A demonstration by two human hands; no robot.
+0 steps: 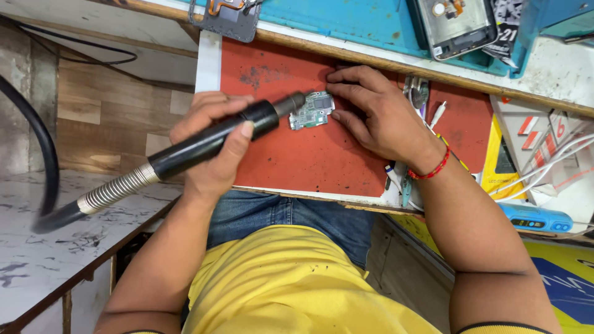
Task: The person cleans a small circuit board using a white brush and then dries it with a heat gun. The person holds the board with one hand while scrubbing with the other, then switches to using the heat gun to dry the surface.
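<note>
My left hand (213, 145) grips a black hot-air handpiece (210, 139) with a metal spring hose behind it. Its nozzle tip points at a small green circuit board (311, 110) lying on the red mat (297, 154). My right hand (371, 111) rests on the mat just right of the board, fingers bent and fingertips touching the board's right edge. A red thread band circles the right wrist.
A blue tray (365, 25) at the back holds an opened phone frame (456, 28). Another phone part (229, 18) lies at the back left. Tweezers and small tools (417, 93) sit right of the mat. A blue tool (535, 218), white cables and a yellow sheet lie right.
</note>
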